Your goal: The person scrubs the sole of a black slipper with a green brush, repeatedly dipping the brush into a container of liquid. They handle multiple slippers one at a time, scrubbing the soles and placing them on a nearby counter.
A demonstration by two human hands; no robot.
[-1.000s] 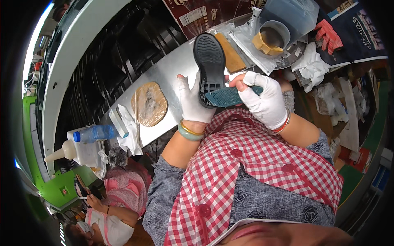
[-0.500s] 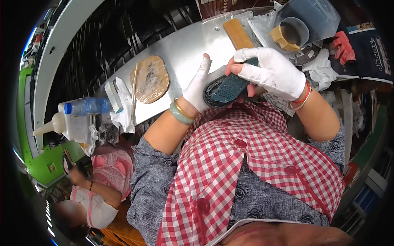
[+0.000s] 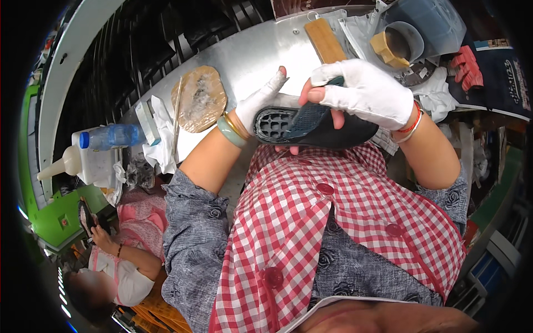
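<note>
Thumb raised, the loosely curled, white-gloved left hand (image 3: pixel 259 107) is cupping a black, oblong shoe sole (image 3: pixel 350 131), while the right hand (image 3: pixel 369 95) is tightly pinching a dark-green, mesh-textured strip (image 3: pixel 308 119).

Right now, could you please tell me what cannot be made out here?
Head view: much of the left hand, hidden behind the black sole.
Head view: part of the teal piece, covered by the right hand.
Head view: the translucent box, cut off by the upper edge.

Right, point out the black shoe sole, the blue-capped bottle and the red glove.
Black shoe sole (image 3: pixel 327 136), head view: side wall.
Blue-capped bottle (image 3: pixel 111 136), head view: body.
Red glove (image 3: pixel 467 67), head view: middle.
</note>
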